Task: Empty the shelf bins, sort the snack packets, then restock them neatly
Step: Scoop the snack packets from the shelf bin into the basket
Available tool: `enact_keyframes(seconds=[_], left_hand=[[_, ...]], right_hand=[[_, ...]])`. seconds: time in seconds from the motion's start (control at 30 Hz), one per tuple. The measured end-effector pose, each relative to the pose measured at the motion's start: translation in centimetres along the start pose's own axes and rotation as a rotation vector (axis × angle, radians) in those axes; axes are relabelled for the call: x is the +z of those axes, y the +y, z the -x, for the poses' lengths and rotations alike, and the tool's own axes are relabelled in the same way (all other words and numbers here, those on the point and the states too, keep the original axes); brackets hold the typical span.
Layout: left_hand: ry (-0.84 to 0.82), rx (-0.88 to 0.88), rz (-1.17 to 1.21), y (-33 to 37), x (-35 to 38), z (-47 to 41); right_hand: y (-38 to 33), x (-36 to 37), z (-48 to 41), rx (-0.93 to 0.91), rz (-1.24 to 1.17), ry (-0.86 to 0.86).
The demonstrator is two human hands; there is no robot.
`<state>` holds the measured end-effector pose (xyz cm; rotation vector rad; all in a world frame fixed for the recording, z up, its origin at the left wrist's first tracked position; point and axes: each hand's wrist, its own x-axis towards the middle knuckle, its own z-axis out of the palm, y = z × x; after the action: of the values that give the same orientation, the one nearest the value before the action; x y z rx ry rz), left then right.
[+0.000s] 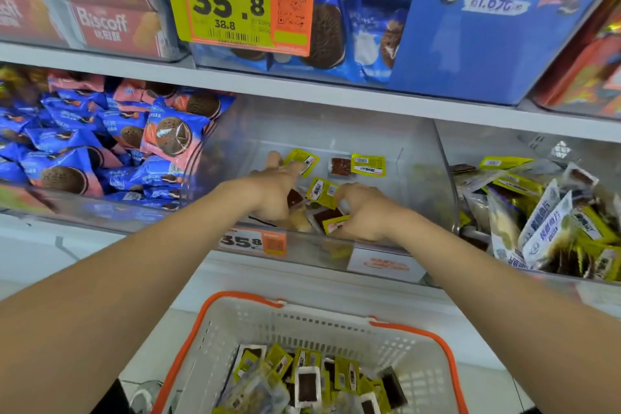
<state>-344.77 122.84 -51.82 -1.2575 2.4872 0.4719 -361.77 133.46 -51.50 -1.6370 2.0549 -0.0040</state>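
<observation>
Head view, yellow packets [324, 193] under left hand [272, 193], gripped by right hand [368, 212]

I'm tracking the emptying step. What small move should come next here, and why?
Probably gather the last yellow packets and lift them into the basket: the left hand reaches over them and the right hand curls round some in the middle bin, few remain there, and the basket below holds the same kind.

Bright, even light; soft motion blur; wide-angle bending at edges.
</observation>
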Motion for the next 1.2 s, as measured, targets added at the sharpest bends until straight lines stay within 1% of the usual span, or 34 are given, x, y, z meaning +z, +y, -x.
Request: enact_keyframes(seconds=[0.07,0.13,0.23,0.33,0.4,0.43,0.53,0.6,0.73,0.8,0.87,0.97,1.03,1.07,1.13,1.17,1.2], left_hand=[[-0.036,0.094,-0.045,-0.2,0.1,-0.1],[-0.08,0.168,-0.124,-0.1,0.5,-0.3],[-0.078,0.242,-0.1,0.3,0.8,-0.4],[0.013,0.316,-0.052,0.3,0.4,0.0],[0.086,0.329,-0.032,0.0,0.3,0.5],[0.091,0.336,-0.035,-0.2,0.4,0.8],[0.085,0.393,-0.055,-0.4,0.2,1.7],[0.106,0.401,-0.061,-0.6,-0.3,2.3],[0.258,0.372,-0.14,-0.9,-0.9,2.8],[0.362,0.373,-0.117,-0.7,-1.0,3.6],[0.48,0.361,-0.044,0.0,-1.3,5.2],[0.632,0.316,0.105,0.8,-1.9,8.0],[0.667,0.342,0.257,1.1,-2.8,10.3],[0.652,0.385,0.319,1.3,-3.3,11.6],[0.519,0.484,0.458,1.9,-4.3,14.4],[0.434,0.524,0.514,2.2,-4.7,15.5],[0.372,0.564,0.535,2.5,-4.9,16.4]], right_hand=[[0.4,0.7,-0.9,-0.035,0.023,0.024],[0.6,1.0,-1.4,-0.071,0.008,0.0],[1.2,1.0,-2.0,-0.176,0.104,-0.032],[1.6,1.0,-2.4,-0.26,0.173,0.044],[1.7,1.0,-2.3,-0.284,0.232,0.105],[1.9,1.0,-2.2,-0.288,0.257,0.12],[1.9,0.7,-1.7,-0.28,0.29,0.144],[1.9,0.5,-1.4,-0.252,0.302,0.185],[2.0,0.3,-1.0,-0.211,0.27,0.327],[1.8,-0.4,-0.2,-0.17,0.184,0.429],[1.3,-1.4,1.1,-0.166,0.037,0.524],[0.3,-3.0,4.9,-0.24,-0.204,0.648],[-0.5,-4.0,8.4,-0.293,-0.469,0.67],[-0.7,-4.4,10.3,-0.32,-0.626,0.655],[-0.4,-4.9,13.2,-0.377,-0.865,0.549],[-0.2,-5.0,14.4,-0.4,-0.887,0.479],[0.1,-5.0,15.2,-0.428,-0.844,0.417]])
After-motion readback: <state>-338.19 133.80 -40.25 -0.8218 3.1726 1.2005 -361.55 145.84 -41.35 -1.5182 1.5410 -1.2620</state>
